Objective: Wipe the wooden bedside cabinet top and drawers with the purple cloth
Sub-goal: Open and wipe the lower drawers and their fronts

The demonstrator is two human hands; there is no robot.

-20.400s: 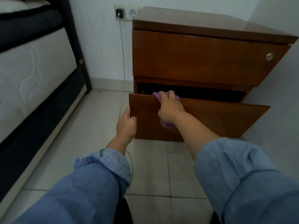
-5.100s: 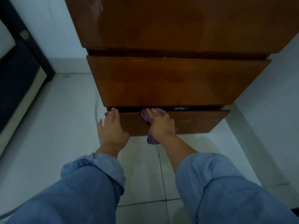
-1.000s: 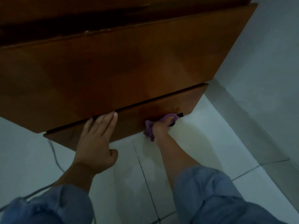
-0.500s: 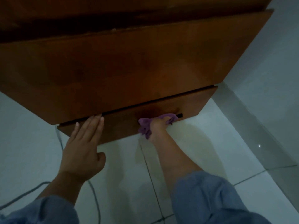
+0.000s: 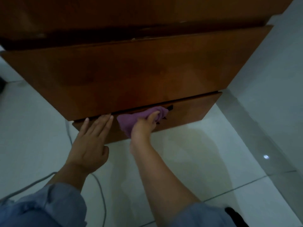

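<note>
The wooden bedside cabinet (image 5: pixel 131 76) fills the upper frame, seen from above against pale floor tiles (image 5: pixel 213 161), its lowest drawer (image 5: pixel 188 113) standing slightly proud of the one above. The left hand (image 5: pixel 89 145) lies flat with fingers straight, its grip open, fingertips on the upper left edge of that lowest drawer front. The right hand (image 5: pixel 142 126) has its grip closed around the bunched purple cloth (image 5: pixel 131 120), holding it against the drawer's top edge (just beside the left fingertips). A grey cable (image 5: pixel 100 190) trails over the tiles below the left wrist
</note>
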